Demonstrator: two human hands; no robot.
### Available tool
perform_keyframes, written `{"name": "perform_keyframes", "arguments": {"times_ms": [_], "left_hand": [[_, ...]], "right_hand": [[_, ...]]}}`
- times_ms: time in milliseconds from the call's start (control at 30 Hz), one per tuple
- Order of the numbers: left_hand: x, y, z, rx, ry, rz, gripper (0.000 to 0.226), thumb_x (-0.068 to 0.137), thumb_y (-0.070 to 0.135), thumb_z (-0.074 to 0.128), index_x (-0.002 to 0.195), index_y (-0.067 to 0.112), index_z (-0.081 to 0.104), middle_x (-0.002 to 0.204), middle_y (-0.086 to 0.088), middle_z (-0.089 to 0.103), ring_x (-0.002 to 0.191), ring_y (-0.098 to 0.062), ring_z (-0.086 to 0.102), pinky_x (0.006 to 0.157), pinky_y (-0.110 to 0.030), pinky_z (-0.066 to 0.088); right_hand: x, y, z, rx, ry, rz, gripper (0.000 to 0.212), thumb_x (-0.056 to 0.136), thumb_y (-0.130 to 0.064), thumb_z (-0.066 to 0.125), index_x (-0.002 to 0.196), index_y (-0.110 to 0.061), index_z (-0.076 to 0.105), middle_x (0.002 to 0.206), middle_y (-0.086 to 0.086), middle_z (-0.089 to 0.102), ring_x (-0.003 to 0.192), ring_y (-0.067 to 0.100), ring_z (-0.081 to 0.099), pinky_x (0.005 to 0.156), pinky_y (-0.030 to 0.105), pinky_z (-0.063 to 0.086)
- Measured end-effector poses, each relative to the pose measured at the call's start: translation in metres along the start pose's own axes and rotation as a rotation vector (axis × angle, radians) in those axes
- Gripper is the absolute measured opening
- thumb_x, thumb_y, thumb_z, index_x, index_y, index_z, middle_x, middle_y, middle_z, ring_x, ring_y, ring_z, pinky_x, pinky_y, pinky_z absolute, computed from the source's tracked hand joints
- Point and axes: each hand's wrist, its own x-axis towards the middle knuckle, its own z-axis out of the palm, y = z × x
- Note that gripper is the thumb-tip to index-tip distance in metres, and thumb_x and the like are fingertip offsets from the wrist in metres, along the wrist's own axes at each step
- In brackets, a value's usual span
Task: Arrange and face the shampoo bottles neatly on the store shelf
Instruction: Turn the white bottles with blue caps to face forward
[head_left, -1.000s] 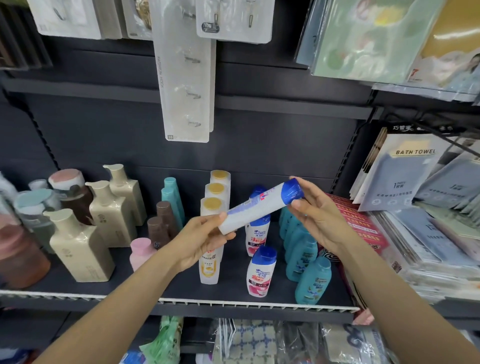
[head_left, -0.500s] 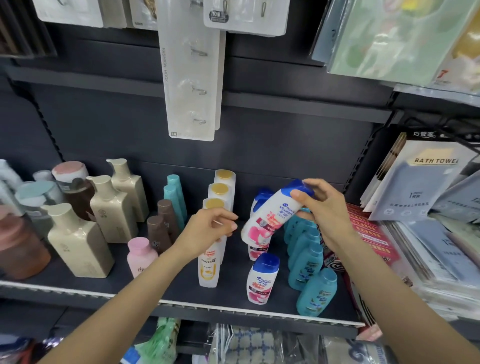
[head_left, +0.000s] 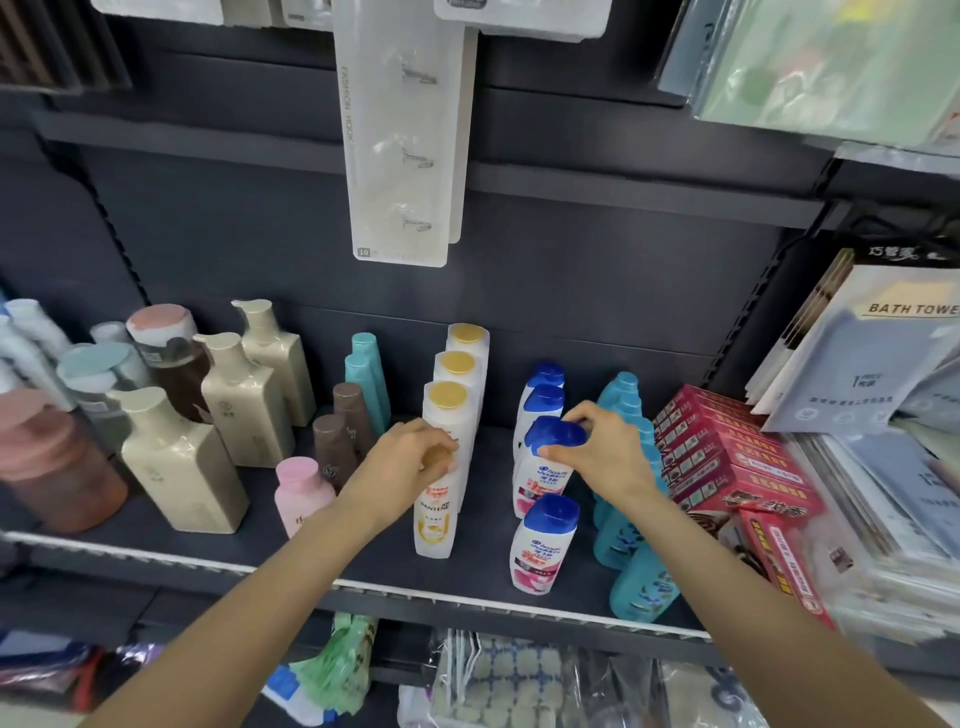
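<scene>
A white shampoo bottle with a blue cap (head_left: 543, 470) stands upright in its row on the dark shelf (head_left: 363, 564), second from the front. My right hand (head_left: 605, 454) grips its cap from the right. Another blue-capped bottle (head_left: 543, 545) stands in front, two more behind. My left hand (head_left: 410, 462) curls round the top of the front white Pantene bottle (head_left: 436, 519), hiding its gold cap. Two gold-capped bottles (head_left: 457, 364) line up behind it.
Teal bottles (head_left: 641, 587) form a row right of the blue caps. Beige pump bottles (head_left: 182, 467), brown bottles (head_left: 335, 447), teal tubes and a pink bottle (head_left: 298, 491) stand left. Red boxes (head_left: 727, 457) and bath towel packs (head_left: 883, 364) lie right. A hook pack (head_left: 400, 156) hangs above.
My right hand has swung the blue-capped bottle from tilted in the air down to upright in its row. My left hand left it and moved to the front Pantene bottle's top.
</scene>
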Motion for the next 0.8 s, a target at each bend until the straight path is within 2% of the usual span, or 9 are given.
{"name": "perform_keyframes", "arguments": {"times_ms": [133,300,533,800], "left_hand": [[0.002,0.001,0.000,-0.033,0.007,-0.019,0.023,0.087,0.019,0.064,0.110,0.014,0.067,0.109,-0.001,0.060,0.101,-0.018,0.054,0.087,-0.020,0.038],[0.001,0.001,0.000,-0.062,0.010,-0.021,0.022,0.087,0.018,0.065,0.108,0.013,0.067,0.107,-0.002,0.060,0.100,-0.018,0.055,0.087,-0.021,0.040],[0.002,0.001,0.000,-0.101,0.005,-0.040,0.022,0.086,0.017,0.067,0.107,0.012,0.068,0.107,-0.002,0.060,0.099,-0.018,0.056,0.084,-0.018,0.038],[0.001,-0.001,0.001,-0.084,0.001,-0.045,0.023,0.087,0.019,0.065,0.109,0.015,0.066,0.110,-0.001,0.060,0.101,-0.018,0.055,0.090,-0.026,0.044]], "right_hand": [[0.002,0.003,0.008,-0.060,-0.079,0.066,0.040,0.069,-0.021,0.082,0.100,-0.011,0.060,0.093,-0.001,0.058,0.087,0.014,0.053,0.068,0.022,0.039],[0.002,0.006,0.014,-0.091,-0.119,0.093,0.041,0.070,-0.017,0.082,0.103,-0.009,0.060,0.095,0.001,0.057,0.088,0.014,0.052,0.061,0.019,0.039],[0.000,0.012,0.020,-0.133,-0.138,0.131,0.041,0.069,-0.021,0.083,0.101,-0.008,0.060,0.098,0.003,0.058,0.091,0.017,0.053,0.068,0.024,0.039],[0.002,0.013,0.013,-0.131,-0.233,0.159,0.038,0.071,-0.025,0.081,0.099,-0.012,0.059,0.102,0.002,0.058,0.094,0.018,0.056,0.074,0.028,0.047]]}}
